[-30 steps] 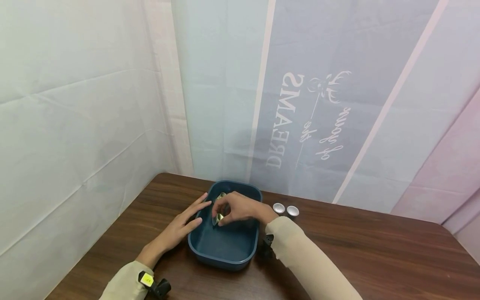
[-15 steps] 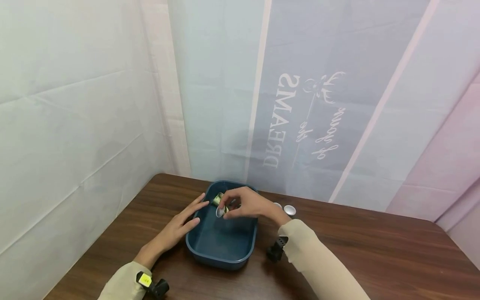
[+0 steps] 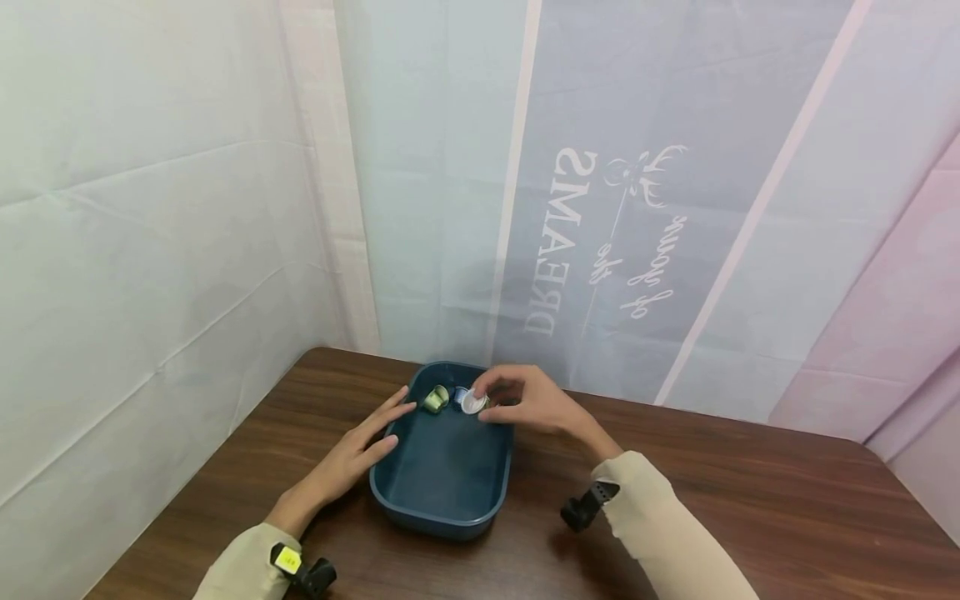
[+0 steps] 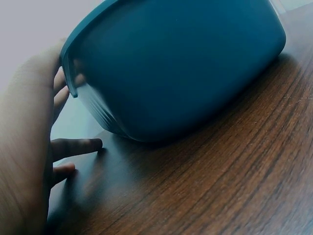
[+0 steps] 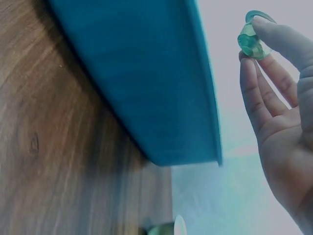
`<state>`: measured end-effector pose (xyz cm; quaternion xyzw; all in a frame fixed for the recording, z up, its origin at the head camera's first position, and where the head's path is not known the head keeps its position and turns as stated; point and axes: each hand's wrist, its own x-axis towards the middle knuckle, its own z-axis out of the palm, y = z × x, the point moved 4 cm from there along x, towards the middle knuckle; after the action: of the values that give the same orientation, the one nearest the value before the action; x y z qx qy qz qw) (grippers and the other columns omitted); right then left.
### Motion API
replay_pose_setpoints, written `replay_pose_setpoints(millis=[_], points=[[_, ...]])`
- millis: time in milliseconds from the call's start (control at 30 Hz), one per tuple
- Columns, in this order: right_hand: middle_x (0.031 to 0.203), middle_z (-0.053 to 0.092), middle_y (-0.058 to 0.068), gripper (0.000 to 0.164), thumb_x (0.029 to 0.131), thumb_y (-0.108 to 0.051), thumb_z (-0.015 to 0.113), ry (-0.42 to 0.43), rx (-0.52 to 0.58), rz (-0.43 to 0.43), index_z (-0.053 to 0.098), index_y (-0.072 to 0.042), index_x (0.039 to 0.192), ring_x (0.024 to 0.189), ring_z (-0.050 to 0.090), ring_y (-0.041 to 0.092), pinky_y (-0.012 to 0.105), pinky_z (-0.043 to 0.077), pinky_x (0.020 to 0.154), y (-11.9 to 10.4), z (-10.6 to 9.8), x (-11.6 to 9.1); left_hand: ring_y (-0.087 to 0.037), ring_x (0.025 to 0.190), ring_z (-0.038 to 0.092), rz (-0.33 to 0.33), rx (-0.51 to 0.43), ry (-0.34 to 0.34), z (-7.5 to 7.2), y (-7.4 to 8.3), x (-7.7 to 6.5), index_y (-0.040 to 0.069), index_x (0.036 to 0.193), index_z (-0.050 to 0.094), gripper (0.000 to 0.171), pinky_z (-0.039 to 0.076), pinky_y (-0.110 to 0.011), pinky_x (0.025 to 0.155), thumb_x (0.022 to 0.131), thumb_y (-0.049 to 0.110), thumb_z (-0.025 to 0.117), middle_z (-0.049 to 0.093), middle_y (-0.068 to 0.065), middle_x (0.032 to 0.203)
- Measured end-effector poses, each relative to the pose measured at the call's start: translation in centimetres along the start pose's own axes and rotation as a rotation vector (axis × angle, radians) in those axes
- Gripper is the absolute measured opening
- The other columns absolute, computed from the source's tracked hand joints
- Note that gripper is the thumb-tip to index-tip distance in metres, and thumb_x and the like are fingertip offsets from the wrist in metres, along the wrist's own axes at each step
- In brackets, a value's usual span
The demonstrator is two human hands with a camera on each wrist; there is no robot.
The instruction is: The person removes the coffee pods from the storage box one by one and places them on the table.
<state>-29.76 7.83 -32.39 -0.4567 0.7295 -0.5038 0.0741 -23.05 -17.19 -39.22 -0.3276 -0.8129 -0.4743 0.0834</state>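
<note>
In the head view my right hand (image 3: 536,404) pinches a coffee capsule (image 3: 473,403) between thumb and fingers, over the far right part of a dark blue bin (image 3: 442,525). Its silver lid faces the head camera; the right wrist view shows the capsule's green body (image 5: 250,43). Green capsules (image 3: 437,399) and a blue capsule (image 3: 459,395) lie at the bin's far end. My left hand (image 3: 345,467) rests at the bin's left rim with fingers extended. The left wrist view shows some fingers (image 4: 78,147) spread beside the bin's outer wall.
Bin and hands are on a dark wooden table (image 3: 750,492). Another green capsule (image 5: 168,228) stands on it past the bin in the right wrist view, hidden by the right hand in the head view. Fabric curtains (image 3: 442,208) hang behind and at the left.
My right hand has lifted the capsule from the bin's middle and moved right with it toward the right rim. The capsules at the far end have come into view. The left hand stays in place.
</note>
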Motion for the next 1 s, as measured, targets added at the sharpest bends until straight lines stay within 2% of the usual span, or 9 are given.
replay_pose_setpoints(millis=[133, 333, 433, 667, 800, 1000], points=[[0.111, 0.063, 0.013, 0.026, 0.079, 0.006, 0.074, 0.081, 0.036, -0.029, 0.066, -0.003, 0.102, 0.091, 0.062, 0.037, 0.047, 0.052, 0.077, 1.7, -1.7, -1.3, -0.045, 0.138, 0.020, 0.005, -0.001, -0.004, 0.1, -0.4, 0.1, 0.000, 0.144, 0.039, 0.047, 0.022, -0.069, 0.099, 0.098, 0.000, 0.045, 0.019, -0.022, 0.155], [0.111, 0.061, 0.015, 0.023, 0.080, 0.003, 0.075, 0.149, 0.057, -0.041, 0.065, -0.003, 0.100, 0.096, 0.062, 0.034, 0.049, 0.049, 0.084, 2.8, -3.4, -3.2, -0.035, 0.142, 0.018, -0.008, 0.004, -0.004, 0.5, -3.2, 0.0, 0.008, 0.147, 0.037, 0.050, 0.022, -0.068, 0.100, 0.098, 0.001, 0.045, 0.016, -0.011, 0.158], [0.111, 0.060, 0.018, 0.024, 0.080, 0.005, 0.074, 0.176, 0.077, -0.047, 0.063, 0.000, 0.100, 0.095, 0.062, 0.031, 0.051, 0.049, 0.084, 3.1, -4.0, -4.1, -0.032, 0.142, 0.017, -0.006, 0.000, -0.004, 0.6, -4.0, 0.0, 0.012, 0.148, 0.037, 0.051, 0.022, -0.067, 0.101, 0.098, 0.002, 0.046, 0.016, -0.007, 0.158], [0.115, 0.059, 0.017, 0.025, 0.080, 0.002, 0.075, 0.235, 0.046, 0.001, 0.062, -0.001, 0.101, 0.095, 0.062, 0.030, 0.037, 0.052, 0.081, 3.6, -5.3, -6.2, -0.031, 0.142, 0.017, -0.013, -0.001, -0.007, 0.5, -4.3, 0.0, 0.016, 0.148, 0.036, 0.052, 0.022, -0.067, 0.101, 0.099, 0.005, 0.046, 0.016, -0.007, 0.158], [0.117, 0.059, 0.016, 0.025, 0.081, 0.000, 0.075, 0.274, 0.015, 0.028, 0.063, -0.003, 0.102, 0.097, 0.062, 0.027, 0.034, 0.052, 0.082, 3.7, -6.0, -7.4, -0.032, 0.142, 0.018, -0.009, 0.013, -0.004, 0.5, -4.3, 0.0, 0.015, 0.148, 0.036, 0.052, 0.023, -0.067, 0.101, 0.098, 0.003, 0.046, 0.016, -0.009, 0.158], [0.116, 0.061, 0.017, 0.026, 0.078, 0.005, 0.075, 0.347, 0.013, 0.022, 0.062, 0.001, 0.101, 0.101, 0.063, 0.022, 0.031, 0.051, 0.083, 4.2, -7.1, -9.2, -0.033, 0.142, 0.017, -0.013, 0.020, 0.004, 0.6, -4.3, 0.0, 0.013, 0.148, 0.037, 0.052, 0.021, -0.068, 0.101, 0.098, 0.001, 0.046, 0.016, -0.008, 0.158]])
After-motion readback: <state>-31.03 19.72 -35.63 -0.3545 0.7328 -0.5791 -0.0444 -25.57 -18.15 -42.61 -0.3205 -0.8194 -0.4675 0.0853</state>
